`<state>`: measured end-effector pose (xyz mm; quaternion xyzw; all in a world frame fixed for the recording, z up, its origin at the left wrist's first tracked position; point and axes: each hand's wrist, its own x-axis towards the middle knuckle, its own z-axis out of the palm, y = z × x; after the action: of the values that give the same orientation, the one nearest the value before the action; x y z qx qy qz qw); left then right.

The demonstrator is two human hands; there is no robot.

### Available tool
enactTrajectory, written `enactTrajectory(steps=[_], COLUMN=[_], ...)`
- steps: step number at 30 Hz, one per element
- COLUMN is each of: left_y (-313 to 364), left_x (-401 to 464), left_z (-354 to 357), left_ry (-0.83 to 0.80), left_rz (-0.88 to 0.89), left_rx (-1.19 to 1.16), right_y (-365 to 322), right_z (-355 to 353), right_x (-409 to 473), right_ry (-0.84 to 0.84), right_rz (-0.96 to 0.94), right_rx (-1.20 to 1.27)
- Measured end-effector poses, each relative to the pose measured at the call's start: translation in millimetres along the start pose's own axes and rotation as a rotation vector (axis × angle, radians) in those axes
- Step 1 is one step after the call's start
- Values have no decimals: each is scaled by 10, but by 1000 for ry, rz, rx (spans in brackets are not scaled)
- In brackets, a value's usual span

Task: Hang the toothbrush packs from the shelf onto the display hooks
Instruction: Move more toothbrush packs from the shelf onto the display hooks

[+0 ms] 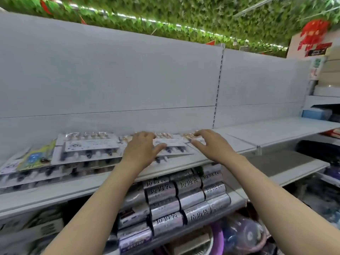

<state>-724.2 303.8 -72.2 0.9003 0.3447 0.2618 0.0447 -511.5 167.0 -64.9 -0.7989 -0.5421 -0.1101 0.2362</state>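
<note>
Left hand (141, 148) and right hand (209, 144), fingers loosely spread and gripping nothing, rest on the toothbrush packs (88, 150) lying on the shelf (184, 162). Two stacks show, one under the hands, one just left of them. Packs: flat, clear blisters, white labels; count blurred.

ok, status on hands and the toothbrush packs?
Left hand and right hand open, over flat clear-plastic toothbrush packs stacked on white shelf. None lifted. No hooks visible.
</note>
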Motion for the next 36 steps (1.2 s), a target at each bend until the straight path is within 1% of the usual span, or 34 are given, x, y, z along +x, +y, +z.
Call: enactTrajectory(steps=[2,4,6,10,14,16,18,20,23,25,27,29,36], left_y=[22,38,51,150,370,492,585,624,626,634,643,641,632], left_x=[183,291,351,443,518,541,549,552,544,550,555,553,544], left_z=[162,320,456,632,808,898,960,985,976,965,964,971,982], left_ry=[-23,-80,-97,10,63,83,90,122,169,169,168,171,169], left_rz=[-74,-173,-253,-369,-492,-520,-543,-562,-561,-569,-575,-572,-566], left_rx=[38,77,142,270,307,313,294,248,229,225,221,222,219], right_y=[209,425,635,988,1226,1318,1410,1489,1516,1482,1451,1439,1393], right_z=[78,175,256,342,395,381,346,329,359,376,385,400,382], right_x=[155,260,353,531,681,740,789,833,911,957,978,999,1130], right_ry=[13,-4,-26,-36,-86,-87,-106,-157,-194,-167,-157,-192,-261], right_rz=[28,64,92,101,80,105,169,220,208,198,251,310,404], right_rx=[-2,17,14,31,10,-34,-62,-33,64,85,66,71,76])
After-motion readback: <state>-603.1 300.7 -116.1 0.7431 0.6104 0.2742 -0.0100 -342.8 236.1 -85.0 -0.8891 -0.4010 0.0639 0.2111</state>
